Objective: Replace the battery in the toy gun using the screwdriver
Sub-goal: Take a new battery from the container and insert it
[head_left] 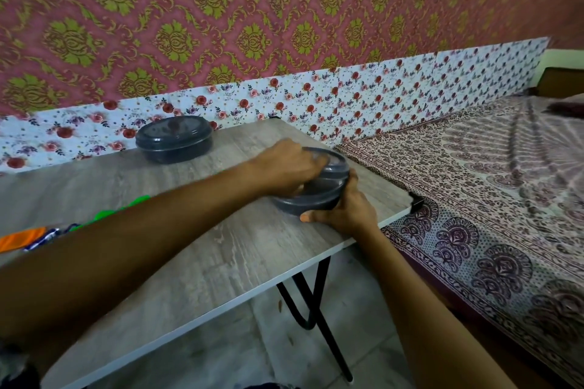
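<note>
**Tub braced for opening**

The dark grey round plastic tub (316,196) is gripped at its base by the right hand (344,211), seemingly as a brace. Its lid is clasped from above by the left hand (284,164). The green-and-orange plastic toy gun (123,208) is left lying untouched at the grey wood-grain table's (189,262) left edge.
</note>
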A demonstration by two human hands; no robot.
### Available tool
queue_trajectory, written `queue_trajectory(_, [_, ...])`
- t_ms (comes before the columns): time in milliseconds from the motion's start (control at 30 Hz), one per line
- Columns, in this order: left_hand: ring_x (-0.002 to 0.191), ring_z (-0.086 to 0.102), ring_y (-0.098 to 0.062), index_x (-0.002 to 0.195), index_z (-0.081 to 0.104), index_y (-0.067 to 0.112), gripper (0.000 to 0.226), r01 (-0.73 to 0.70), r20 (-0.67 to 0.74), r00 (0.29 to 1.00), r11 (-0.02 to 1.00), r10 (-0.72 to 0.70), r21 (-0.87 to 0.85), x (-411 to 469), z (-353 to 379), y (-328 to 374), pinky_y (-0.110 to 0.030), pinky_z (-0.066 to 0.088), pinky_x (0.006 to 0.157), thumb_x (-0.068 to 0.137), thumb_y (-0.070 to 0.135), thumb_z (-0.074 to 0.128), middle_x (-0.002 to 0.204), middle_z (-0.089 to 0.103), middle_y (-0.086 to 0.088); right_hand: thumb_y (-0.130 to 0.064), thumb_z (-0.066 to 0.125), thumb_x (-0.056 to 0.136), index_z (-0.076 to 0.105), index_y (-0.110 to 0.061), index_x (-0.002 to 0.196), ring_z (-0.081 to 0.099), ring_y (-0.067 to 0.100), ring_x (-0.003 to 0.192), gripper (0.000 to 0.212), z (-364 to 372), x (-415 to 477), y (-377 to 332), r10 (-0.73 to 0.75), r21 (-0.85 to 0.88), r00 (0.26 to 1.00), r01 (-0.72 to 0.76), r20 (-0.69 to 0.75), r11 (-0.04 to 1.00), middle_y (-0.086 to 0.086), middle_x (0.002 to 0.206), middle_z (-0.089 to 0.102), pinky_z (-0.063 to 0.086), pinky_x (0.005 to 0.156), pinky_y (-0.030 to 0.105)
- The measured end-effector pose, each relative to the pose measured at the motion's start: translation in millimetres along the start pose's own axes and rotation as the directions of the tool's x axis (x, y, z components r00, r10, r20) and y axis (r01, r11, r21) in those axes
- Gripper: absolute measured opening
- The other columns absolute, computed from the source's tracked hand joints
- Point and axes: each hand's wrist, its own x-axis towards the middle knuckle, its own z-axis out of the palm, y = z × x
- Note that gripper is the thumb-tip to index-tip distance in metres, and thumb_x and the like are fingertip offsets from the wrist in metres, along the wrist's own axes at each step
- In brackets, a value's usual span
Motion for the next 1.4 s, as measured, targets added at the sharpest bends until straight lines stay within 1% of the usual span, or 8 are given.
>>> queue_trajectory(200, [0.087,0.052,-0.019,0.112,0.06,0.009,0.033,0.174,0.03,0.982,0.826,-0.188,-0.537,13,-18,-58,-0.03,0.038,0.071,0.082,0.021,0.066,0.094,0.058,-0.003,-0.062,0.08,0.047,-0.027,-0.015,0.142,0.033,0.035,0.135,0.15,-2,-4,-2,0.019,0.04,0.999,-0.02,0.029,0.999,0.013,0.152,0.026,0.032,0.109,0.049])
queue_trajectory(367, [0.084,0.062,-0.023,0.093,0.065,0.0,0.014,0.35,0.237,0.745,0.063,-0.624,-0.935,3,38,-93,-0.036,0.054,0.08,0.082,0.008,0.068,0.092,0.065,-0.015,-0.082,0.069,0.034,-0.02,-0.038,0.141,0.032,0.037,0.135,0.146,-5,1,7,0.048,0.391,0.997,-0.065,0.053,0.918,0.011,0.152,0.025,0.035,0.106,0.057])
queue_trajectory(500, [0.085,0.061,-0.024,0.076,0.055,0.009,0.016,0.088,0.531,0.476,-0.562,-0.701,-0.822,10,92,-93,-0.027,0.057,0.068,0.091,0.009,0.059,0.08,0.061,-0.009,-0.079,0.058,0.058,-0.001,-0.029,0.148,0.035,0.033,0.134,0.119,-5,2,7,0.027,0.404,1.0,-0.026,0.001,0.915,0.009,0.151,0.029,0.034,0.107,0.054])
queue_trajectory(633, [0.095,0.062,-0.025,0.134,0.04,0.002,0.043,-0.098,0.705,0.349,-0.772,-0.617,-0.628,23,141,-93,-0.037,0.055,0.077,0.093,0.005,0.053,0.116,0.06,-0.016,-0.073,0.054,0.068,0.007,-0.026,0.148,0.037,0.03,0.133,0.104,0,7,10,0.011,0.316,0.998,0.011,-0.065,0.949,0.006,0.15,0.032,0.032,0.109,0.048])
queue_trajectory(833, [0.103,0.059,-0.025,0.149,0.017,0.016,0.065,0.165,0.753,0.298,-0.745,-0.587,-0.646,38,158,-102,-0.031,0.052,0.052,0.093,-0.005,0.044,0.138,0.046,-0.013,-0.076,0.042,0.063,0.011,-0.025,0.149,0.037,0.026,0.134,0.104,3,9,10,0.012,0.218,0.994,0.013,-0.112,0.976,0.002,0.151,0.032,0.03,0.107,0.043])
queue_trajectory(967, [0.105,0.061,-0.035,0.135,0.041,0.001,0.045,0.441,0.776,0.316,-0.64,-0.546,-0.629,41,156,-99,-0.034,0.053,0.057,0.09,-0.008,0.048,0.132,0.05,-0.021,-0.075,0.042,0.062,0.012,-0.026,0.149,0.036,0.026,0.134,0.104,2,7,8,0.031,0.219,0.993,-0.004,-0.118,0.976,0.002,0.151,0.032,0.029,0.107,0.043])
queue_trajectory(1133, [0.104,0.063,-0.031,0.116,0.057,-0.006,0.031,0.786,0.593,0.38,-0.09,-0.71,-0.612,36,137,-83,-0.03,0.051,0.082,0.088,0.007,0.057,0.113,0.063,-0.018,-0.076,0.042,0.061,0.014,-0.026,0.148,0.039,0.027,0.133,0.104,0,6,7,0.047,0.204,0.991,-0.021,-0.123,0.979,0.003,0.149,0.035,0.031,0.106,0.043])
queue_trajectory(1400, [0.109,0.059,-0.029,0.11,0.064,0.003,0.026,0.545,0.277,0.57,0.103,-0.773,-0.832,-18,103,-66,-0.031,0.045,0.09,0.085,0.01,0.062,0.117,0.064,-0.014,-0.041,0.061,0.084,0.03,-0.018,0.143,0.027,0.024,0.139,0.071,0,-13,2,-0.028,0.388,0.956,0.146,-0.292,0.91,0.006,0.151,0.031,0.027,0.112,0.05])
